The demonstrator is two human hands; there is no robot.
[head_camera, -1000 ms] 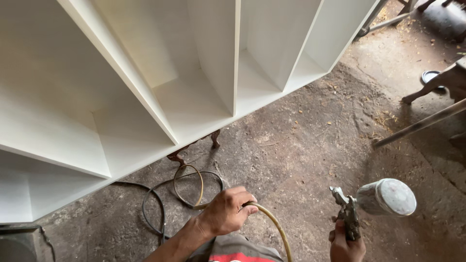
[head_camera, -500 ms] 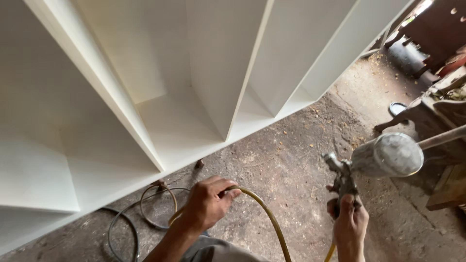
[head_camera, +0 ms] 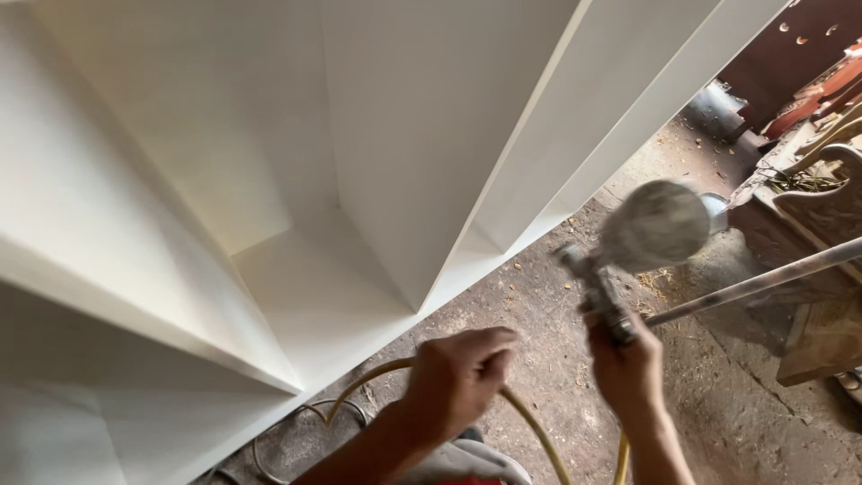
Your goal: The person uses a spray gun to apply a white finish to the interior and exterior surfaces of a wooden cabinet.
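From the head view, the right hand (head_camera: 631, 366) was closed round the handle of a spray gun (head_camera: 600, 292), raised in front of the person with its grey cup (head_camera: 654, 224) on top and its nozzle end turned toward the white cabinet (head_camera: 296, 180). The gun and cup were blurred, so the trigger finger could not be made out, and no spray mist could be seen. The left hand (head_camera: 460, 377) was shut in a fist round the yellow hose (head_camera: 539, 431), which curved from under that hand down toward the lower edge of the picture and also looped back along the dirt floor (head_camera: 718, 395) beside the cabinet's lower edge.

The cabinet filled the left and upper part of the view, its dividers and inner faces an even white with no bare wood showing. Judging by that alone, the compartments in sight looked already coated; whether more coats or other faces were left could not be told, since only part of the cabinet showed. The gun hung near the cabinet's front edge, apart from it.

To the right lay a long pole (head_camera: 763, 280) slanting over the floor, carved wooden pieces (head_camera: 826, 207) and a dark drum (head_camera: 714, 108) further back.
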